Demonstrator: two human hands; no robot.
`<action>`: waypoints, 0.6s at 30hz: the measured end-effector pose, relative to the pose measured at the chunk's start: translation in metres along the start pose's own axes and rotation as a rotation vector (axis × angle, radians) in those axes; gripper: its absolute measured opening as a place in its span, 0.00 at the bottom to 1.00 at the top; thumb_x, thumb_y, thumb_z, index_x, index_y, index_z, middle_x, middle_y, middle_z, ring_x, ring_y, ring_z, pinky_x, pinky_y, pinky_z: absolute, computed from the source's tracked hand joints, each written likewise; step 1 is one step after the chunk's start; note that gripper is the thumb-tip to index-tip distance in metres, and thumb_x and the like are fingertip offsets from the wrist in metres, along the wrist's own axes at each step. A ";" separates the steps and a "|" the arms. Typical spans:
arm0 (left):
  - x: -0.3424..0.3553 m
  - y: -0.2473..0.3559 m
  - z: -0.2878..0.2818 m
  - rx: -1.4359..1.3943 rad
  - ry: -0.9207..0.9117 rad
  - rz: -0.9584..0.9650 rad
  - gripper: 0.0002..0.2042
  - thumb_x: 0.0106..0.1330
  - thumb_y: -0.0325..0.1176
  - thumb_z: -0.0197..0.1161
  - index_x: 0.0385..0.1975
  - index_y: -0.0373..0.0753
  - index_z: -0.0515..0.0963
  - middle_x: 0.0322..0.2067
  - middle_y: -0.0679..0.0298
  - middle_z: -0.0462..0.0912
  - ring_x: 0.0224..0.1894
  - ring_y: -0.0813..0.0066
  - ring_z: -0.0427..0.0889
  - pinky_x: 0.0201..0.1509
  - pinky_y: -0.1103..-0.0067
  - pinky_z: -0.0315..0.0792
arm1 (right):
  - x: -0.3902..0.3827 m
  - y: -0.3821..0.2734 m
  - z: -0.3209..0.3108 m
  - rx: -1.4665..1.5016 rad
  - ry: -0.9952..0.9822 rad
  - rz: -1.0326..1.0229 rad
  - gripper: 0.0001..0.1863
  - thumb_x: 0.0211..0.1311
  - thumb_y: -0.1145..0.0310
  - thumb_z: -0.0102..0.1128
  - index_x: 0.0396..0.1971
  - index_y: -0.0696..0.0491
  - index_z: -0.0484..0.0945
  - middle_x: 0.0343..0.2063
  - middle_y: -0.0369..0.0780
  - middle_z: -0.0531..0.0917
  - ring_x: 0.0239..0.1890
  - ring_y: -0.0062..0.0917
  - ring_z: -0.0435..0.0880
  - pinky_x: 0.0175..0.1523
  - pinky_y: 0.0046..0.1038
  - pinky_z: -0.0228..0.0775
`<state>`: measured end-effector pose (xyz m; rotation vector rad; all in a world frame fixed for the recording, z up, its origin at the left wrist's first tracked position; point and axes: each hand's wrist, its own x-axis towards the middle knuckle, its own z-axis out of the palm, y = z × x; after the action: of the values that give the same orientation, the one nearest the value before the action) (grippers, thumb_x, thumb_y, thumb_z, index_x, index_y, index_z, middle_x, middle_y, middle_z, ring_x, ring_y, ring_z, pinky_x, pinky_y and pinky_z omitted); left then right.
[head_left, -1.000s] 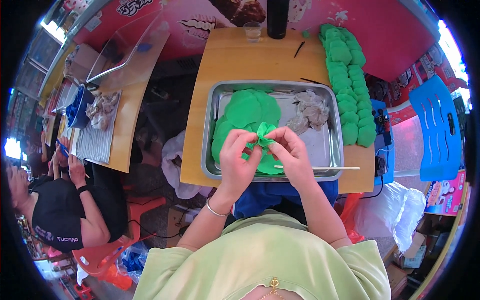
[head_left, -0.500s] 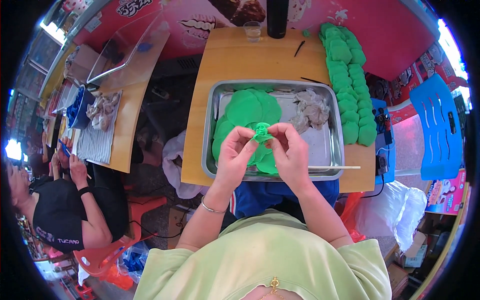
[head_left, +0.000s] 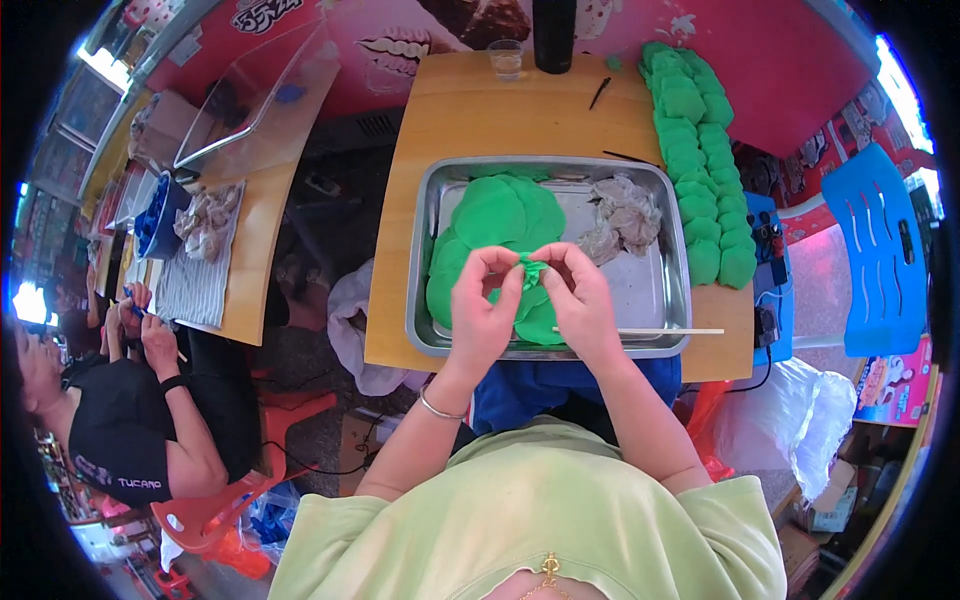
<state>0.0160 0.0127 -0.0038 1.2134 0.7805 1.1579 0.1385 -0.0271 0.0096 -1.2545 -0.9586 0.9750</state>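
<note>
My left hand (head_left: 483,305) and my right hand (head_left: 582,300) meet over the metal tray (head_left: 665,310). Fingertips of both pinch a small gathered piece of thin green material (head_left: 533,270), pleated into a ruffled bunch; parts of it are hidden by the fingers. Beneath them, in the tray's left side, lie overlapping flat green discs (head_left: 500,212) that look like cloth. A thin pale stick (head_left: 680,331) lies along the tray's front right, passing under my right hand. Crumpled translucent plastic with brownish contents (head_left: 625,222) sits in the tray's right side.
Rows of bunched green pieces (head_left: 705,180) line the table's right edge. At the back stand a clear cup (head_left: 506,62) and a black bottle (head_left: 554,35); dark thin tools (head_left: 600,93) lie nearby. A blue chair (head_left: 875,250) is on the right. Another person (head_left: 125,430) works at left.
My fingers have shifted on the green piece: its rolled, open top has turned away and gathered folds now show between the fingertips. More of the stick shows left of my right hand.
</note>
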 end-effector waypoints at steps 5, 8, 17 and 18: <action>-0.005 -0.004 -0.003 0.362 -0.064 0.190 0.06 0.60 0.22 0.58 0.37 0.32 0.74 0.32 0.61 0.76 0.33 0.76 0.76 0.38 0.81 0.71 | 0.000 0.007 -0.010 0.077 -0.054 0.048 0.10 0.60 0.80 0.49 0.42 0.58 0.69 0.33 0.36 0.76 0.37 0.15 0.75 0.43 0.19 0.67; -0.005 -0.005 -0.010 0.512 -0.057 0.304 0.07 0.60 0.21 0.58 0.37 0.32 0.74 0.32 0.60 0.76 0.33 0.75 0.77 0.38 0.81 0.71 | 0.001 0.001 -0.017 0.010 -0.201 0.099 0.11 0.60 0.79 0.49 0.44 0.57 0.67 0.33 0.34 0.75 0.37 0.15 0.74 0.42 0.19 0.66; -0.003 0.000 -0.011 0.042 -0.218 -0.255 0.05 0.68 0.28 0.52 0.38 0.34 0.73 0.30 0.71 0.74 0.31 0.89 0.71 0.32 0.87 0.68 | -0.001 -0.017 -0.019 0.232 -0.313 0.189 0.08 0.65 0.75 0.48 0.43 0.54 0.67 0.27 0.29 0.70 0.27 0.08 0.65 0.30 0.13 0.56; -0.003 0.002 -0.012 0.043 -0.220 -0.255 0.05 0.68 0.28 0.52 0.38 0.34 0.73 0.30 0.71 0.74 0.31 0.89 0.71 0.32 0.87 0.68 | -0.001 -0.017 -0.018 0.233 -0.312 0.188 0.08 0.65 0.75 0.48 0.43 0.54 0.67 0.27 0.29 0.70 0.27 0.08 0.65 0.30 0.13 0.56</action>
<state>0.0035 0.0133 -0.0051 1.2135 0.7697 0.7892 0.1563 -0.0347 0.0247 -1.0264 -0.9432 1.4183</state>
